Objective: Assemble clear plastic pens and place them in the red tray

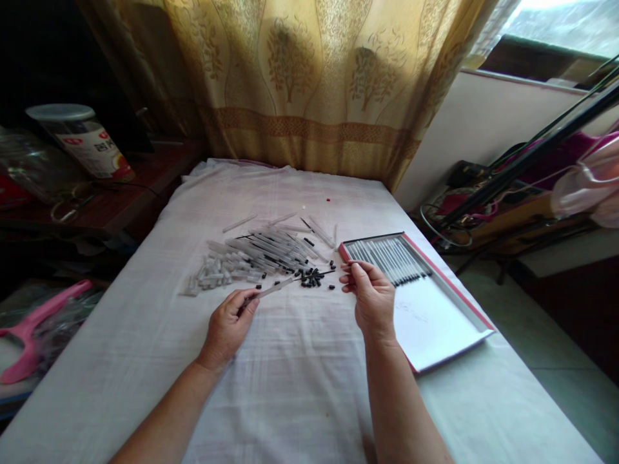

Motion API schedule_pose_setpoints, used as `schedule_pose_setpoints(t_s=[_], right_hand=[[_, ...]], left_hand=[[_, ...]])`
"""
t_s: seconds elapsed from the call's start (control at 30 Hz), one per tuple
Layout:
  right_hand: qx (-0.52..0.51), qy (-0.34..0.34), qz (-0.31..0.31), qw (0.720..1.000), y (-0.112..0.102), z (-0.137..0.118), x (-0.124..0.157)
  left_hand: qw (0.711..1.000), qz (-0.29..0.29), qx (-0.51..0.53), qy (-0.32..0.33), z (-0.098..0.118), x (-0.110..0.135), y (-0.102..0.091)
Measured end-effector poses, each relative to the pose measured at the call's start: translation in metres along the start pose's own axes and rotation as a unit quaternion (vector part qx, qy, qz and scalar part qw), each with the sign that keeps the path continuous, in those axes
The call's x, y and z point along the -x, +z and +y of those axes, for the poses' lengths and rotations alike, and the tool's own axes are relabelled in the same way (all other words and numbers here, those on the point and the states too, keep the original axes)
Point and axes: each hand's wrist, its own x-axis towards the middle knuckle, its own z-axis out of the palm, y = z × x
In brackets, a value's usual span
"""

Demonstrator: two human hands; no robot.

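My left hand [231, 322] is closed on a clear pen barrel [273, 289] that points right toward a small heap of black end caps [312, 277]. My right hand [370, 293] is pinched shut beside the near-left corner of a flat red-rimmed box [449, 325]; what its fingertips hold is too small to name. Several finished pens [389, 258] lie side by side in the box's far end. A pile of clear barrels [271, 251] and a heap of clear caps [220, 269] lie on the white cloth [300, 380] ahead of my left hand.
A patterned gold curtain [314, 84] hangs behind the table. On the left are a lidded plastic jar [87, 142] on a dark shelf and a pink tool [36, 325]. Cables and a dark stand [532, 158] crowd the right side, above a tiled floor.
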Motion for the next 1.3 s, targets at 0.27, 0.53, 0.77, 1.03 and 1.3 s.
schedule_pose_setpoints(t_s=[0.27,0.53,0.77,1.03,1.3], right_hand=[[0.112,0.042,-0.137,0.983,0.016,0.024,0.021],[0.3,-0.112,-0.235,0.918,0.016,0.048,0.048],[0.556,-0.186,-0.12,0.801,-0.027,0.038,0.008],[0.622,-0.143,-0.174,0.75,-0.028,0.038,0.001],[0.263,-0.016,-0.168,0.95,-0.007,0.042,0.029]], left_hand=[[0.997,-0.011,-0.018,0.068,0.002,0.003,0.0],[0.998,-0.015,-0.012,0.065,0.001,0.003,0.0],[0.999,-0.019,-0.01,0.036,0.0,0.002,-0.001],[0.999,-0.032,-0.019,0.022,0.0,0.002,0.0],[0.998,-0.03,-0.027,0.046,-0.003,0.003,0.0]])
